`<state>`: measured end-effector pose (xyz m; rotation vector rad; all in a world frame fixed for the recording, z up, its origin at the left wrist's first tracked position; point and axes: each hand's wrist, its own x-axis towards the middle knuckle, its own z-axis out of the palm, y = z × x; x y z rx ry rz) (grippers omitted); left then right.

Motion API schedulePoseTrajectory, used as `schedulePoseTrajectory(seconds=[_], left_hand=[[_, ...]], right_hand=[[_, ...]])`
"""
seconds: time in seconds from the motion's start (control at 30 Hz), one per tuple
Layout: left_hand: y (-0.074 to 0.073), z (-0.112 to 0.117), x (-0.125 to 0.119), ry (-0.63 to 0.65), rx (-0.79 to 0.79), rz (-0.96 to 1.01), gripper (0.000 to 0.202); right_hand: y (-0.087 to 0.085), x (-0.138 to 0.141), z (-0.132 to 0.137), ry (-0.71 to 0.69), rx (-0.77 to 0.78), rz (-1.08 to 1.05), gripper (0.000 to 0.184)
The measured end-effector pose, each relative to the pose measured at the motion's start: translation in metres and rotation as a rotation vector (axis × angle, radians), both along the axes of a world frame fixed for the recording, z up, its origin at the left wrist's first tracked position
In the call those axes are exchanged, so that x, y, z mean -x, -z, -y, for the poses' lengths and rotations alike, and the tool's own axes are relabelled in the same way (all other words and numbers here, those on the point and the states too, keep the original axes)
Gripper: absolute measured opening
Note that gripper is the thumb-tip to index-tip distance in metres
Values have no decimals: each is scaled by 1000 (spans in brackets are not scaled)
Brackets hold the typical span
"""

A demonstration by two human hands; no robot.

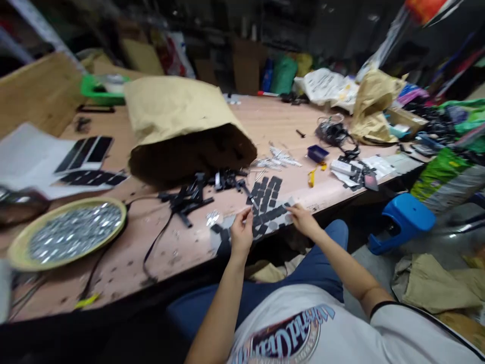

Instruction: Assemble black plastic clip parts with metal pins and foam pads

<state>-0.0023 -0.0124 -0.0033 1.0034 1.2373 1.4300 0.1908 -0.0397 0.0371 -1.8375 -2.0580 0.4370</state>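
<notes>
At the table's near edge lies a sheet of small dark adhesive-looking pads, some in rows and some in a long strip. My left hand is over the sheet's left part, thumb and forefinger pinched together; whatever is between them is too small to make out. My right hand has its fingertips closed at the right end of the sheet. Just beyond my left hand, a thin greyish strip slants across the pads. Black plastic parts lie heaped to the left, beside a few small shiny pieces.
A large brown paper bag lies with its mouth toward me. A yellowish plate of shiny metal pieces stands left, near black cables. Rightward are a small purple tray, papers and bags. A blue stool stands on the floor.
</notes>
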Motion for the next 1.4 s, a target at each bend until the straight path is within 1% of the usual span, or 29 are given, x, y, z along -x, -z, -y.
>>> schedulePoseTrajectory(seconds=[0.03, 0.07, 0.17, 0.23, 0.33, 0.37, 0.47, 0.5, 0.53, 0.6, 0.63, 0.67, 0.77, 0.8, 0.83, 0.9, 0.93, 0.97, 1.0, 1.07, 1.1, 1.13, 1.2, 1.27, 1.33, 1.4], left_hand=[[-2, -1, 6, -41, -5, -23, 42], [-4, -2, 11, -73, -4, -33, 40], [-9, -3, 22, -152, -1, -38, 39], [-11, -1, 24, -170, -2, -44, 40], [-14, 2, 25, -163, -2, -60, 41], [-15, 2, 25, -159, 0, -63, 40], [-17, 2, 24, -154, 3, -66, 38], [-18, 2, 24, -153, 1, -69, 37], [-19, 2, 25, -153, -3, -74, 36], [-19, 2, 26, -158, -7, -86, 33], [-20, 2, 27, -160, -4, -90, 32], [-20, 2, 27, -161, 2, -91, 31], [-21, 2, 28, -148, 11, -94, 30], [-21, 2, 27, -142, 3, -100, 30], [-21, 2, 27, -140, -8, -106, 30], [-21, 2, 26, -147, -18, -115, 29], [-20, 2, 26, -154, -12, -115, 29], [-20, 2, 26, -161, -2, -111, 29], [-20, 3, 25, -164, 7, -107, 29], [-21, 3, 24, -152, 2, -106, 28], [-21, 3, 24, -143, -12, -112, 28], [-21, 4, 23, -134, -26, -120, 28], [-21, 5, 24, -135, -30, -127, 28], [-20, 6, 27, -159, 1, -115, 27], [-18, 6, 29, -180, 32, -99, 27], [-17, 6, 30, -181, 36, -92, 26]], right_hand=[[-1, -4, -6, 35, 36, 54, 33], [-2, -8, -11, 40, 71, 100, 33], [-2, -10, -24, 8, 123, 202, 34], [-2, -6, -26, 14, 132, 258, 35], [0, 6, -21, 69, 159, 321, 37], [2, 11, -18, 45, 174, 319, 38], [6, 24, -11, -157, 191, 255, 40], [7, 26, -10, -193, 182, 238, 40], [7, 26, -10, -176, 171, 236, 40], [7, 24, -10, -48, 166, 265, 41], [6, 23, -11, -6, 173, 279, 41], [6, 23, -11, -13, 185, 282, 41], [4, 24, -12, -209, 209, 231, 40], [3, 23, -13, -225, 206, 223, 41], [1, 22, -15, -188, 198, 231, 41], [-2, 19, -17, -32, 183, 278, 42], [-3, 18, -18, 12, 184, 295, 43], [-2, 20, -18, -1, 192, 293, 42], [-1, 22, -16, -73, 203, 267, 41], [5, 31, -11, -277, 206, 153, 37], [9, 36, -8, -351, 190, 81, 35], [12, 39, -6, -380, 164, 14, 34], [18, 40, -5, -345, 109, -79, 33], [19, 32, -9, -278, 71, -99, 33], [17, 18, -16, -183, 51, -35, 33], [13, 6, -23, -32, 57, 101, 35]])
